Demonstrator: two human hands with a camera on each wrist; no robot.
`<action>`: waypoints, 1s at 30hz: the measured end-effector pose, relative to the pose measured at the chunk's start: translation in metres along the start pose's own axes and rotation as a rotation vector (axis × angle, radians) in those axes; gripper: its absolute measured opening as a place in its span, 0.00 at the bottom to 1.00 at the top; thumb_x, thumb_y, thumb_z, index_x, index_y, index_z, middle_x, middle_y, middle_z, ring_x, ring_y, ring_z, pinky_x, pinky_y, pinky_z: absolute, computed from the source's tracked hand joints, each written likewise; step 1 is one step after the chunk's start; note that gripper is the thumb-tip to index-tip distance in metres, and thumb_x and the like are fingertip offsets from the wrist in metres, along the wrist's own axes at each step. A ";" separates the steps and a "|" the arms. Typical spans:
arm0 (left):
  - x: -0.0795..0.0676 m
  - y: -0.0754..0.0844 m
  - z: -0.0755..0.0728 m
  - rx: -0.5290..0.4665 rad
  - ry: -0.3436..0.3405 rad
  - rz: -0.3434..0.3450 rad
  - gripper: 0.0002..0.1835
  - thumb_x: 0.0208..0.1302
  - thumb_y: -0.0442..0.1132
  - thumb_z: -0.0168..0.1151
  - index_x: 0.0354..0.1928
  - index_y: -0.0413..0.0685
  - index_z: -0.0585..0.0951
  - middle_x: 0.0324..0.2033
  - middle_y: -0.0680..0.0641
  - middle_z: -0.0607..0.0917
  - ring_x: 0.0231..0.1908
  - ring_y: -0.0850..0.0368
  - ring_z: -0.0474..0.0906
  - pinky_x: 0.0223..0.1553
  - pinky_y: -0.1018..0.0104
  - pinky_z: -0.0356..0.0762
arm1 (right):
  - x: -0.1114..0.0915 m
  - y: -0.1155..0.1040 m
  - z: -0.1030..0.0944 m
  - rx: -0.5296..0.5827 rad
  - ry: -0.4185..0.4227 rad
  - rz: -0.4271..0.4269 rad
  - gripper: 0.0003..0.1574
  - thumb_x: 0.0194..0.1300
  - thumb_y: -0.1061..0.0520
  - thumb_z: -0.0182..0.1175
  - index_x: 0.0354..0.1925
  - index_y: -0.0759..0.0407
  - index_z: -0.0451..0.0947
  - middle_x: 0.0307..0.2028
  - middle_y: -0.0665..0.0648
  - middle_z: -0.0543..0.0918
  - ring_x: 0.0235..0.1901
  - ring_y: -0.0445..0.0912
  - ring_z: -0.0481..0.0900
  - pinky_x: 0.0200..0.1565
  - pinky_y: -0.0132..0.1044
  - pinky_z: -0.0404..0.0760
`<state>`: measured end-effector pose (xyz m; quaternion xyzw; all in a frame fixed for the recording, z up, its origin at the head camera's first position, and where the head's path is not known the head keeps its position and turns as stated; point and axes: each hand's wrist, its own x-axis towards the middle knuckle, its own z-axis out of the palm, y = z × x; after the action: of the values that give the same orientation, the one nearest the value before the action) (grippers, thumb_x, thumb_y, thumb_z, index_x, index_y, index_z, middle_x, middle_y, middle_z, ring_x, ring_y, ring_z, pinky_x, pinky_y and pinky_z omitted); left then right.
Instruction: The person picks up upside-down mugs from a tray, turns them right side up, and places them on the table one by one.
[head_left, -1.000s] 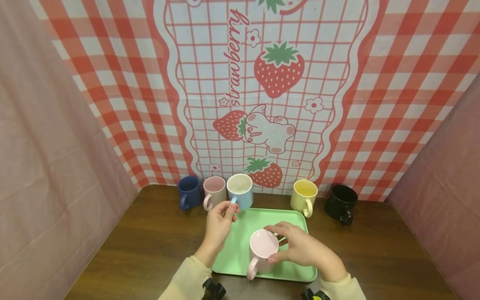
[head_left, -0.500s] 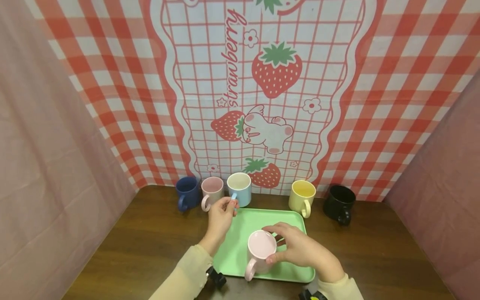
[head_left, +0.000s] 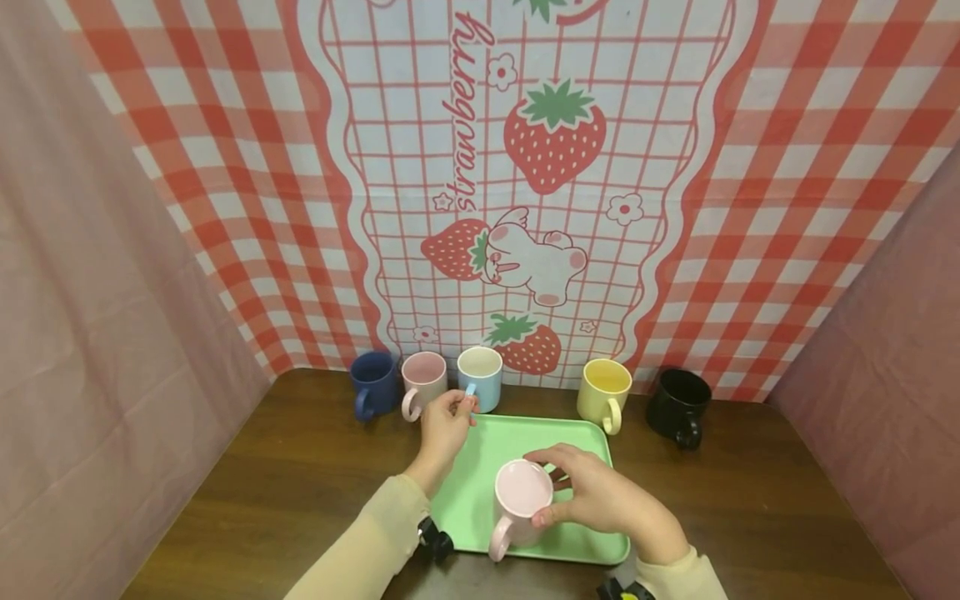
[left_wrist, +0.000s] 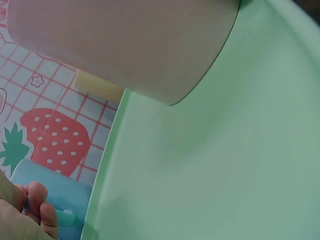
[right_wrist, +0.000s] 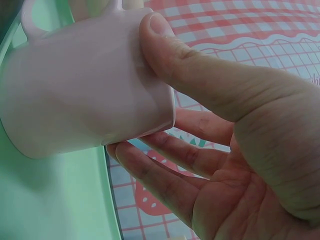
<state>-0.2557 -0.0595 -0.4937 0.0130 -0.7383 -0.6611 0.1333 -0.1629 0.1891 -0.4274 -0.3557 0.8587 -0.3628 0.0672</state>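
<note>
My left hand pinches the handle of a light-blue mug with a cream inside, which stands upright behind the tray's back edge. In the left wrist view, fingertips curl at that blue mug's handle. My right hand holds a pale-pink mug near its rim, thumb on one side and fingers on the other. That mug is upright on the green tray, handle towards the person. In the right wrist view, the thumb presses the pink mug's side.
On the table at the back left stand a dark-blue mug and another pink mug, close to the light-blue one. A yellow mug and a black mug stand at the back right. A strawberry-printed cloth hangs behind.
The light-blue mug has gone slightly back and down, with my left hand still at its handle. My right hand and the pink mug keep nearly the same place on the tray.
</note>
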 end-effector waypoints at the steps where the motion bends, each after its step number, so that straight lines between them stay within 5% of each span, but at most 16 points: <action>1: 0.000 -0.001 0.000 0.005 -0.002 -0.005 0.06 0.77 0.26 0.63 0.43 0.31 0.88 0.35 0.37 0.91 0.28 0.56 0.83 0.31 0.72 0.81 | 0.000 0.000 0.000 0.000 0.000 -0.001 0.47 0.57 0.48 0.85 0.67 0.67 0.79 0.55 0.59 0.84 0.49 0.49 0.87 0.50 0.41 0.89; 13: 0.003 -0.002 -0.002 0.045 -0.021 -0.041 0.07 0.78 0.27 0.62 0.43 0.31 0.88 0.36 0.38 0.91 0.29 0.56 0.85 0.33 0.71 0.83 | 0.001 -0.001 0.001 0.004 -0.001 -0.006 0.46 0.58 0.48 0.85 0.67 0.66 0.79 0.56 0.59 0.84 0.50 0.49 0.87 0.51 0.40 0.89; 20: 0.004 0.005 -0.006 0.091 -0.093 -0.086 0.08 0.80 0.30 0.61 0.44 0.32 0.87 0.39 0.38 0.92 0.32 0.52 0.87 0.28 0.69 0.81 | 0.001 0.004 0.001 0.044 0.002 -0.014 0.46 0.58 0.50 0.85 0.67 0.66 0.79 0.56 0.60 0.84 0.51 0.51 0.87 0.52 0.40 0.90; 25: 0.000 0.008 -0.016 0.227 -0.142 -0.068 0.10 0.79 0.36 0.64 0.48 0.33 0.86 0.43 0.36 0.92 0.35 0.50 0.90 0.34 0.62 0.86 | -0.001 0.012 0.003 0.112 0.012 -0.023 0.45 0.59 0.51 0.85 0.68 0.65 0.78 0.57 0.60 0.84 0.53 0.51 0.86 0.53 0.41 0.90; 30: 0.012 -0.046 -0.030 0.433 -0.064 0.076 0.12 0.70 0.44 0.67 0.48 0.46 0.89 0.39 0.52 0.91 0.37 0.56 0.88 0.46 0.53 0.86 | -0.002 0.019 0.005 0.175 0.010 -0.012 0.44 0.61 0.51 0.84 0.69 0.64 0.78 0.60 0.62 0.83 0.55 0.51 0.85 0.54 0.42 0.89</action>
<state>-0.2682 -0.0965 -0.5339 -0.0078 -0.8668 -0.4818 0.1287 -0.1701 0.1968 -0.4439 -0.3519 0.8219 -0.4385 0.0917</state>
